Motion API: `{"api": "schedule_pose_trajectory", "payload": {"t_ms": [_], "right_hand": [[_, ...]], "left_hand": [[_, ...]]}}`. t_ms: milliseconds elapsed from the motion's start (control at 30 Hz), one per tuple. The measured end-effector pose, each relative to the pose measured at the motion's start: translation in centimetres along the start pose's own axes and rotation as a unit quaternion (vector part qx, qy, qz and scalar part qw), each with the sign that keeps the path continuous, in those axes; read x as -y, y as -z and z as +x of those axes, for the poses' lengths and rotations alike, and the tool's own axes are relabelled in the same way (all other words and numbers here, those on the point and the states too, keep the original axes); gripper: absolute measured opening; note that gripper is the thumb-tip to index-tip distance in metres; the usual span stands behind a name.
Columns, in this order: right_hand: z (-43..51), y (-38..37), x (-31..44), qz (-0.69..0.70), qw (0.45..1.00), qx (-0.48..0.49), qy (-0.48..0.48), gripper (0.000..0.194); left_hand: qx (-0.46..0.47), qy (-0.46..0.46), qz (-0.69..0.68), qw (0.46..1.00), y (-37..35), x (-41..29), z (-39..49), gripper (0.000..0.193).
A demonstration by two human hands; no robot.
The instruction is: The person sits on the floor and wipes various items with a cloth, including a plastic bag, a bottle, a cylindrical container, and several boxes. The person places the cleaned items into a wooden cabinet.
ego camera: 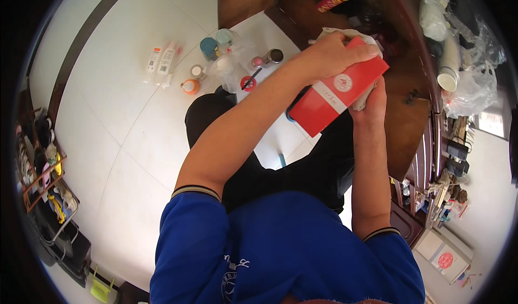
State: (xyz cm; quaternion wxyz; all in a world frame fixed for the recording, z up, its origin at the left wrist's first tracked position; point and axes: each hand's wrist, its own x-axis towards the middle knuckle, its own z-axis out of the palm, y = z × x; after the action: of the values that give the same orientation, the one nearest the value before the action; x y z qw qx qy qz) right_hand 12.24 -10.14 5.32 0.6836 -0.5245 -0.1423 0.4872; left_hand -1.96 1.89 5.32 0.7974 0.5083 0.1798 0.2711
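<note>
A long red box point(352, 87) with a white band and a round emblem is held up, tilted, above my knees. My left hand point(334, 57) grips its upper end from above, the thumb lying along the box. Under the box, my right hand point(372, 99) supports it and holds part of a pale cloth point(364, 97) against it. More of that cloth shows behind the box's far end. Most of my right fingers are hidden by the box and cloth. Behind both hands lies the dark interior of an open wooden cabinet.
A red and yellow canister point(333, 0) lies in the cabinet. Clear plastic bags point(471, 87) and stacked paper cups point(448, 69) rest on its top. On the tiled floor stand two white bottles point(165, 63), an orange-capped container point(190, 86), a metal flask point(273, 57) and a blue-lidded jar point(209, 49).
</note>
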Motion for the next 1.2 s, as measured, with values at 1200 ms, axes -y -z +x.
{"api": "schedule_pose_trajectory", "payload": {"t_ms": [1200], "right_hand": [[2.6,-3.7,-1.0,-0.042,0.991,0.120,0.041,0.047]], "left_hand": [[-0.126,-0.149,-0.258,0.946,4.9,-1.8,0.5,0.051]]}}
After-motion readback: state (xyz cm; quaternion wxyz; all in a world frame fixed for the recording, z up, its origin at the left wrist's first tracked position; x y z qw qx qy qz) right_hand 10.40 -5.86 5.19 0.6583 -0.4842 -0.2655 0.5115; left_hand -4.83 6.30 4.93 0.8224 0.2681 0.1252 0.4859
